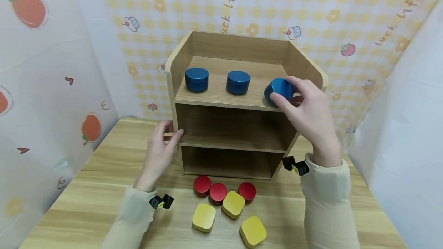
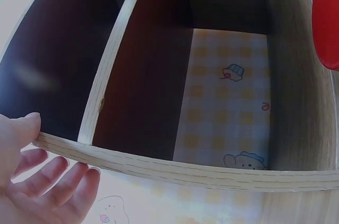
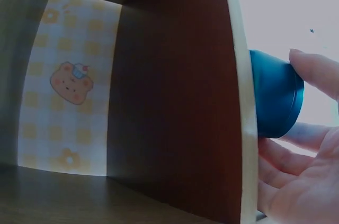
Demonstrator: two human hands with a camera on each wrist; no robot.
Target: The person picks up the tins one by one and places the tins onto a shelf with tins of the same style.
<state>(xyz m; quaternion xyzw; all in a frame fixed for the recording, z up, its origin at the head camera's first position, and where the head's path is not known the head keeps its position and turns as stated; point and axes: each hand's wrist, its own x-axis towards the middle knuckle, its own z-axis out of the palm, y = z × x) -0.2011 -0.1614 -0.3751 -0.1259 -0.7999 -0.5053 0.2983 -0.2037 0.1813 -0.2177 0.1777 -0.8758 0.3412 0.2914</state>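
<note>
A small wooden shelf unit stands on the table. Two round blue tins, the left one and the middle one, sit upright on its top board. My right hand holds a third blue tin between thumb and fingers, tilted, at the right end of that board. In the right wrist view the same tin shows beside the board's edge. At the unit's left side panel, my left hand grips the front edge, thumb on the edge and fingers along the outer face.
Before the unit lie three round red tins, including one at the left and one at the right. Three yellow rounded-square tins, among them the nearest one, lie closer on the wooden table. A patterned cloth hangs behind.
</note>
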